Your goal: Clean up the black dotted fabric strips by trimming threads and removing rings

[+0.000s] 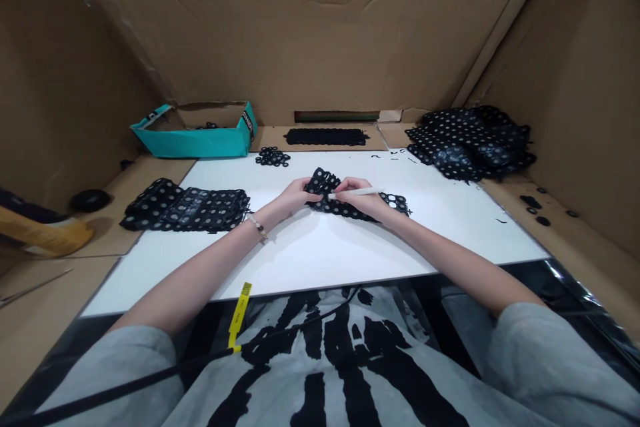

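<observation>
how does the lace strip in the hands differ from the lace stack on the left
The lace strip is one piece, bunched between the left hand and right hand, while the lace stack is several layers lying flat, with no hand on it. The strip is over the middle of the white board; the stack lies at the board's left edge. The strip also looks smaller than the stack. Both are black lace with round holes.

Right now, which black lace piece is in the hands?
The dotted strip between the left hand and right hand; the stack and heap lie apart from both hands.
</observation>
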Available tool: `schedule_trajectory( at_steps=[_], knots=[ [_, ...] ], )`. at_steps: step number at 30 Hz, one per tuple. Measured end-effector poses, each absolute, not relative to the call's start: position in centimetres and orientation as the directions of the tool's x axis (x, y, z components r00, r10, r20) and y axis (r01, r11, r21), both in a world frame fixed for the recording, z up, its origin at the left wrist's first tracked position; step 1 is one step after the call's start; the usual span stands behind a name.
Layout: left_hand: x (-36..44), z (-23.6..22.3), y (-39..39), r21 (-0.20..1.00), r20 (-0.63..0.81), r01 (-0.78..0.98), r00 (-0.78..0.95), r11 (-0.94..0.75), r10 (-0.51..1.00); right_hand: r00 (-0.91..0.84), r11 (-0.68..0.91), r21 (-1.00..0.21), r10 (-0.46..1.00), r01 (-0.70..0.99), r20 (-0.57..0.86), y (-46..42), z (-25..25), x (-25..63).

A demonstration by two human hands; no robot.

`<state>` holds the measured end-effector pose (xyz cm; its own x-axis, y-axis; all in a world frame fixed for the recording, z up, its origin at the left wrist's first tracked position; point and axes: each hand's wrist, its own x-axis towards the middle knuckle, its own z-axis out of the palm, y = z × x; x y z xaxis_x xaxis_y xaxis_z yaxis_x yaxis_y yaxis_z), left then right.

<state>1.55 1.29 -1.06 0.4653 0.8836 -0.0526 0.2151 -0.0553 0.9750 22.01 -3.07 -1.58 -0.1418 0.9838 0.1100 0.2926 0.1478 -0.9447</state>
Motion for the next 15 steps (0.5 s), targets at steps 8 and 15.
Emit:
schedule_trajectory(
  at_steps=[8,15],
  knots=[
    [1.3,-1.1,1.6,0.987,-0.111,0.154,0.489,0.040,0.865,-0.114,0.221,-0.917,0.975,0.333,0.193,-3.3,-2.0,21.3],
    [0.9,-1.2,2.3,0.988,-0.134,0.141,0.520,0.070,0.844,-0.143,0.236,-0.888,0.971,0.395,0.194,-2.8,-1.8,21.4]
  ],
)
